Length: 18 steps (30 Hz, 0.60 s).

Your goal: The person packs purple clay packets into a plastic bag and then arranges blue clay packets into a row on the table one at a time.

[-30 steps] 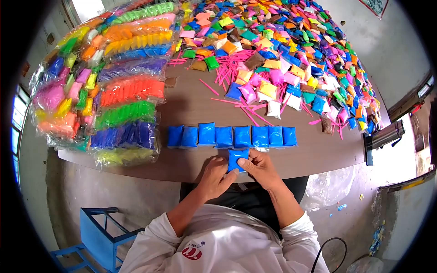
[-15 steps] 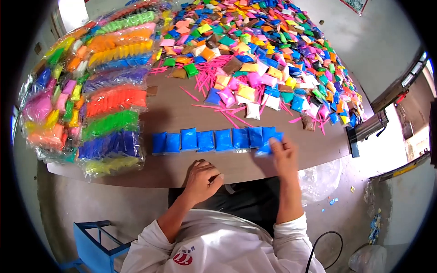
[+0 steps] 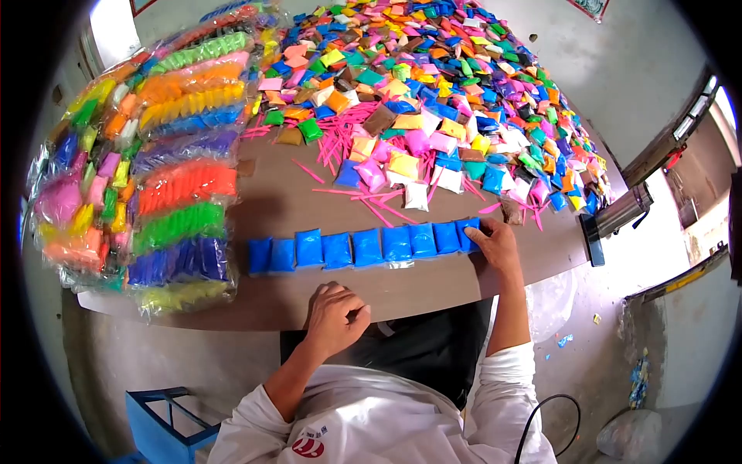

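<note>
A row of several blue packets [image 3: 367, 247] lies side by side across the front of the table. At its right end, my right hand [image 3: 497, 249] has thumb and fingers on the last blue packet [image 3: 467, 233], which rests against its neighbour. My left hand [image 3: 335, 315] is loosely curled over the table's front edge, just below the row, with nothing visible in its fingers.
Bundled clear bags of coloured packets [image 3: 185, 185] are stacked on the left. A large heap of loose coloured packets [image 3: 433, 93] covers the back, with pink plastic sticks [image 3: 332, 147] at its near side. A blue stool [image 3: 166, 421] stands below left.
My right hand has moved slightly right, and the packet it held tilted over the row now lies flatter at the right end. My left hand stays curled near the edge.
</note>
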Motion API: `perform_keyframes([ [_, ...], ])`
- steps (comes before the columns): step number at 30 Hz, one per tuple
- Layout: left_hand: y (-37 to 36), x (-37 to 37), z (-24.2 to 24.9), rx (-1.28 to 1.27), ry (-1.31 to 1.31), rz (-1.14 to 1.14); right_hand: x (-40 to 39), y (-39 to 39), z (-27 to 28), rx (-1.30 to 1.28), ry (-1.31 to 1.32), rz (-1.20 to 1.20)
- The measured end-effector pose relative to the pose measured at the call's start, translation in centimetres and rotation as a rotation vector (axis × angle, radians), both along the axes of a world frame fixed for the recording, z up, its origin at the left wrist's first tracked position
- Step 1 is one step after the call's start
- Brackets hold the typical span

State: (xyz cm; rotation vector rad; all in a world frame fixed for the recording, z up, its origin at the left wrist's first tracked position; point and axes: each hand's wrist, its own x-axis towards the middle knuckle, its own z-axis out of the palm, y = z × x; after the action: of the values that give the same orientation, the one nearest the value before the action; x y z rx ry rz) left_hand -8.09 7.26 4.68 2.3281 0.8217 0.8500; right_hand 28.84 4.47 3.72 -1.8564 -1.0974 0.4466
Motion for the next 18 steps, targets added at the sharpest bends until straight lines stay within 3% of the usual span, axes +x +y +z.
perform_keyframes([
  [4,-0.1,0.2,0.0,0.03,-0.042,0.009,0.0,-0.2,-0.9,0.055,-0.085,-0.165],
  [8,0.0,0.2,-0.2,0.046,-0.037,0.005,-1.3,-0.9,0.6,0.099,-0.009,-0.124],
  [10,-0.1,0.3,-0.2,0.05,-0.06,0.016,-1.6,-0.9,1.3,-0.062,-0.089,-0.064],
  [14,-0.1,0.5,-0.1,0.067,-0.067,0.03,-1.5,0.7,1.6,-0.023,-0.259,-0.105],
  [18,-0.1,0.4,-0.2,0.071,-0.041,0.025,-2.2,5.2,2.9,0.229,-0.254,-0.058],
])
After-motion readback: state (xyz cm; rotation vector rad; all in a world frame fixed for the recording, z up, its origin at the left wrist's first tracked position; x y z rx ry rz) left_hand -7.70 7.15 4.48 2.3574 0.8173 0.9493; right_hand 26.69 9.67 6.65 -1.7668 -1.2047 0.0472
